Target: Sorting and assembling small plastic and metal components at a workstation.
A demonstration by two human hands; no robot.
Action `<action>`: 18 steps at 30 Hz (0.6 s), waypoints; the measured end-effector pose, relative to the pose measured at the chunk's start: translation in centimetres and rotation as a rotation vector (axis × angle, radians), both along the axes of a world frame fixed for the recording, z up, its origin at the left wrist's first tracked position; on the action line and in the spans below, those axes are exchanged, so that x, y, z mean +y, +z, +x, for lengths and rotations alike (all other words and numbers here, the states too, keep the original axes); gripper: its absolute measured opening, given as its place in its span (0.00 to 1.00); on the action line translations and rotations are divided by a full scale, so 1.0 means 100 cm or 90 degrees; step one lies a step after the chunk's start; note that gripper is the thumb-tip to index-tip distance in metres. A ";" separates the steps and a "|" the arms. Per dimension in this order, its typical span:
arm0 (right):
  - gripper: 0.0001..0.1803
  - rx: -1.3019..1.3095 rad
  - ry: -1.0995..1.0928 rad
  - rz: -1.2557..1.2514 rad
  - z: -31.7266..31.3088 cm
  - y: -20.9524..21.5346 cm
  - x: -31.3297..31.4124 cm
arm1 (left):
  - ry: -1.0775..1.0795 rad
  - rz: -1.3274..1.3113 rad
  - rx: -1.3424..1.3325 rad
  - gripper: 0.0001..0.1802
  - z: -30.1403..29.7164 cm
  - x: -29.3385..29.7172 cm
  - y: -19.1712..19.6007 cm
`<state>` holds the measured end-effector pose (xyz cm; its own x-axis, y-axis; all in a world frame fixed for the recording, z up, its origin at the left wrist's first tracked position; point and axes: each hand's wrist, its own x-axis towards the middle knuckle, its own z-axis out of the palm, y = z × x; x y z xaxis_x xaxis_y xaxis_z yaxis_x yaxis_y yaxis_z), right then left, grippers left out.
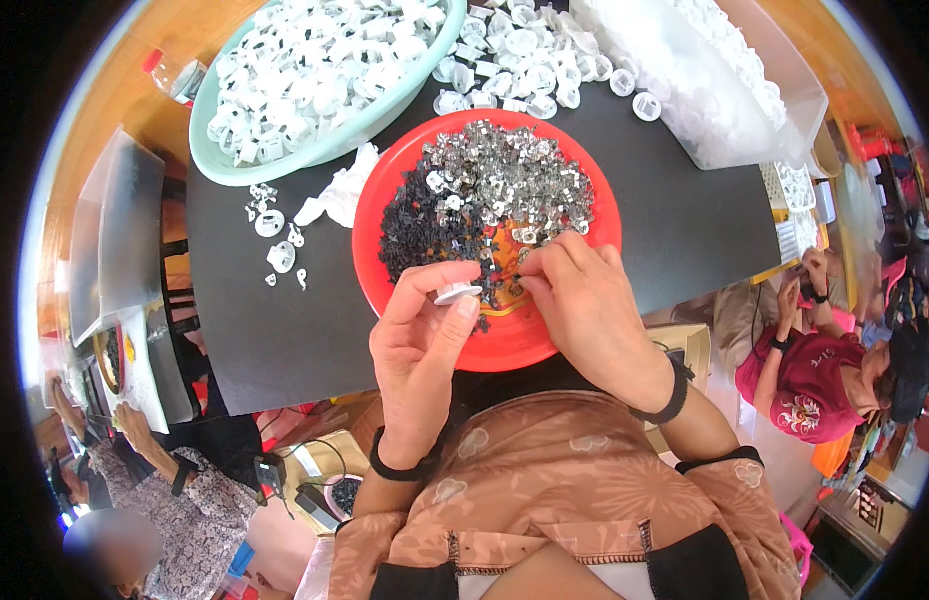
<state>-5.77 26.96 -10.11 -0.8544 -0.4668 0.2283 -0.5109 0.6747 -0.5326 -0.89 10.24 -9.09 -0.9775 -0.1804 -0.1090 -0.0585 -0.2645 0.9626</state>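
Between the thumb and fingers of my left hand (420, 345) is a round white plastic part (457, 293), held over the near left of a red bowl (369, 230). My right hand (587, 305) hovers over the bowl's near right, its thumb and index finger pinched together; a tiny dark bit seems to show at the fingertips, too small to name. Inside the bowl, small black pieces (419, 222) are heaped on the left and small shiny metal pieces (514, 175) at the back and right. Part of the bowl's orange-patterned bottom shows between my hands.
A pale green basin (206, 150) full of white parts stands at the back left. Loose white parts (529, 65) lie behind the bowl, beside a clear bin (724, 145). More white pieces (280, 256) and a crumpled white tissue (346, 192) lie left. Other people work at both sides.
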 end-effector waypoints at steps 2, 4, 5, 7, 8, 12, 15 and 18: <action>0.06 -0.037 -0.006 -0.078 -0.002 0.009 0.001 | -0.022 -0.026 -0.003 0.10 -0.001 0.001 0.000; 0.07 -0.075 -0.006 -0.159 -0.003 0.015 0.001 | -0.041 -0.024 -0.014 0.09 -0.001 0.000 -0.003; 0.08 -0.098 -0.001 -0.238 -0.002 0.016 0.001 | -0.062 -0.020 -0.029 0.09 -0.002 0.000 -0.003; 0.09 -0.118 0.008 -0.317 -0.003 0.018 0.001 | -0.073 0.007 -0.034 0.09 -0.003 0.004 0.000; 0.09 -0.075 0.028 -0.315 -0.004 0.016 0.002 | -0.086 0.036 -0.044 0.08 -0.003 0.006 0.002; 0.10 0.093 0.078 -0.273 -0.007 0.014 0.006 | -0.099 0.169 -0.080 0.07 -0.003 0.011 0.005; 0.11 0.149 0.108 -0.268 -0.010 0.008 0.010 | -0.131 0.278 -0.128 0.07 -0.006 0.010 0.008; 0.12 0.142 0.125 -0.274 -0.011 0.009 0.012 | -0.141 0.314 -0.168 0.08 -0.006 0.010 0.007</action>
<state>-6.84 28.18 -9.23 -0.6688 -0.4367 0.6016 -0.7386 0.2983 -0.6045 -1.53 11.20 -8.38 -0.9146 0.1576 -0.3723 -0.3833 -0.6310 0.6745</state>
